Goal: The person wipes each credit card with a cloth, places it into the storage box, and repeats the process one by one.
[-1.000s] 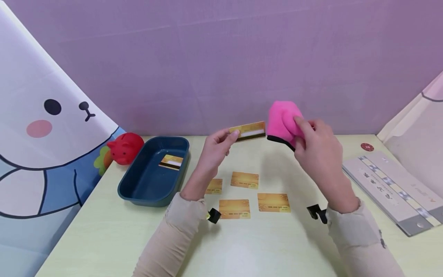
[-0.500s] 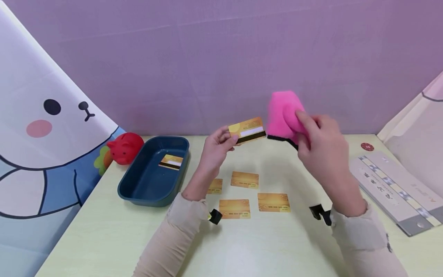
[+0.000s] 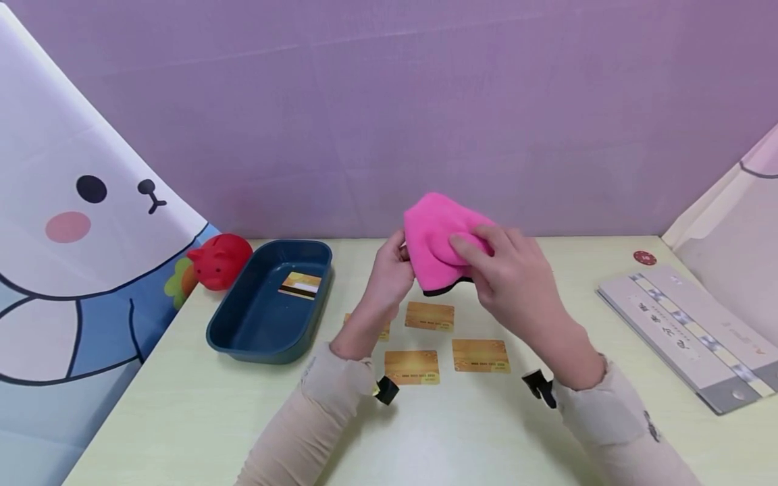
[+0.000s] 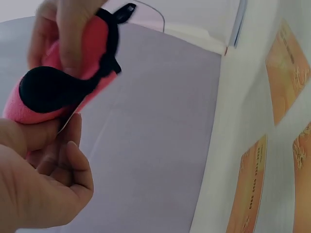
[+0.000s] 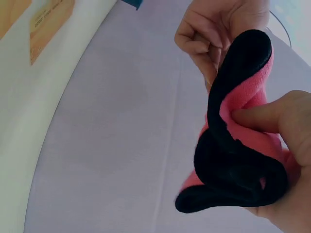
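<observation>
My right hand (image 3: 516,283) grips a folded pink cloth (image 3: 433,236) with a black edge, thumb pressing into its folds. Behind the cloth, my left hand (image 3: 390,273) holds a gold bank card, which the cloth hides in the head view. In the left wrist view, a thin edge of the bank card (image 4: 69,121) shows between the fingers and the cloth. The cloth is against the card, raised over the table. Below lie several gold bank cards, among them a bank card (image 3: 430,315) at the back and another bank card (image 3: 480,356) at the right.
A dark blue tray (image 3: 267,327) on the left contains a bank card (image 3: 300,285), stripe side up. Beside it sits a red piggy bank (image 3: 220,262). At the right are a grey binder (image 3: 687,331) and a red poker chip (image 3: 645,258). A purple curtain hangs behind.
My right hand has brought the pink cloth leftward and over the card, which was in plain sight before. My left hand has stayed nearly in place, still holding the card.
</observation>
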The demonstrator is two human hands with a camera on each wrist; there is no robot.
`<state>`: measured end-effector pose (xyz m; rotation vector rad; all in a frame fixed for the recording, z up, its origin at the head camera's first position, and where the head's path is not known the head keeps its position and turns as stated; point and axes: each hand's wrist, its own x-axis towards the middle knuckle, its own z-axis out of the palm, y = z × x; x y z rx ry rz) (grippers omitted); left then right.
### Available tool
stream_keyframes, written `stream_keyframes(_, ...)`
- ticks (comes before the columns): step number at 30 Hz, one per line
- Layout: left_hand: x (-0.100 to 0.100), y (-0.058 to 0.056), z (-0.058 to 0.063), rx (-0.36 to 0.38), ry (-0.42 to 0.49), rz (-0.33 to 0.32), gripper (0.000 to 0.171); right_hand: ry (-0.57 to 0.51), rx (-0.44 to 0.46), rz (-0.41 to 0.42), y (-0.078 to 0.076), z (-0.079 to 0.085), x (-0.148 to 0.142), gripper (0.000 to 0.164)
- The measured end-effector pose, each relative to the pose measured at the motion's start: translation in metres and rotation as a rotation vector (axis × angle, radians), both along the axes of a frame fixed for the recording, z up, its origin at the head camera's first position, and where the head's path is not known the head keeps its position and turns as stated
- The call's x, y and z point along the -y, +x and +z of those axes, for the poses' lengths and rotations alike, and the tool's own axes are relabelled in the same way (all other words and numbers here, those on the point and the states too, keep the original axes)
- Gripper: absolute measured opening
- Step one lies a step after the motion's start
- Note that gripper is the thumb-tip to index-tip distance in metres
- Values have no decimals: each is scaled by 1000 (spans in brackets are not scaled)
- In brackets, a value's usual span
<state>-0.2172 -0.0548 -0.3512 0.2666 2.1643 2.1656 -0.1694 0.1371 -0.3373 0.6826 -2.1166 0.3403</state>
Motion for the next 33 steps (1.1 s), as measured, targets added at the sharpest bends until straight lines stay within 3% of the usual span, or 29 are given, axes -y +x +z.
stream_keyframes(5, -1, 0, 0, 51, 26, -14, 61, 0, 72, -18, 2, -3, -1, 37)
stream_keyframes(14, 2, -1, 4, 30, 15, -25, 33, -17, 96, -96, -4, -3, -10, 33)
stream_keyframes(28, 13, -4, 9, 18, 45, -22, 35, -145, 141, -269, -14, 4, -52, 37)
stream_keyframes(33, 15, -4, 10, 3, 57, -26, 37, -196, 158, -283, -12, 8, -59, 39)
